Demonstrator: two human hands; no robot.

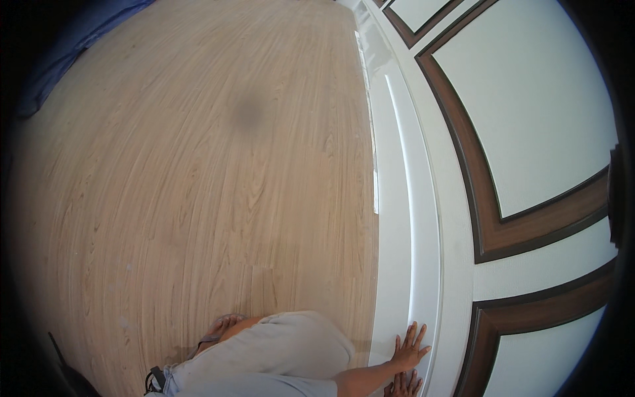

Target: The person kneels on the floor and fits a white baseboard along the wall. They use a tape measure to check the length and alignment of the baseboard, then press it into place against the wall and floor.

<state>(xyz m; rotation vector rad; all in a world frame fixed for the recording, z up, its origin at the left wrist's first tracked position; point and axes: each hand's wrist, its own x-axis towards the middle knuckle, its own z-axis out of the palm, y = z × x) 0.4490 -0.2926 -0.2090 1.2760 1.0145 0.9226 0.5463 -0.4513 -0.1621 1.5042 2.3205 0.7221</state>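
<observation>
At the lower right, my left hand (410,354) presses on a long white skirting board (391,264) that runs along the foot of the wall. Its fingers are spread, and nothing is in them. The left forearm crosses from the lower middle to reach it. Just below, my right hand (403,386) rests on the same board with its fingers apart, partly cut off by the picture's lower edge. A bright raised ridge (408,218) runs lengthwise along the board.
Light wood-grain flooring (218,165) meets the board's left side. Thin, shiny white strips (375,188) lie along that seam. Brown moulding frames (489,238) stand out from the white wall. Blue sheeting (59,59) lies at the far left. My bent leg (284,344) is beside the board.
</observation>
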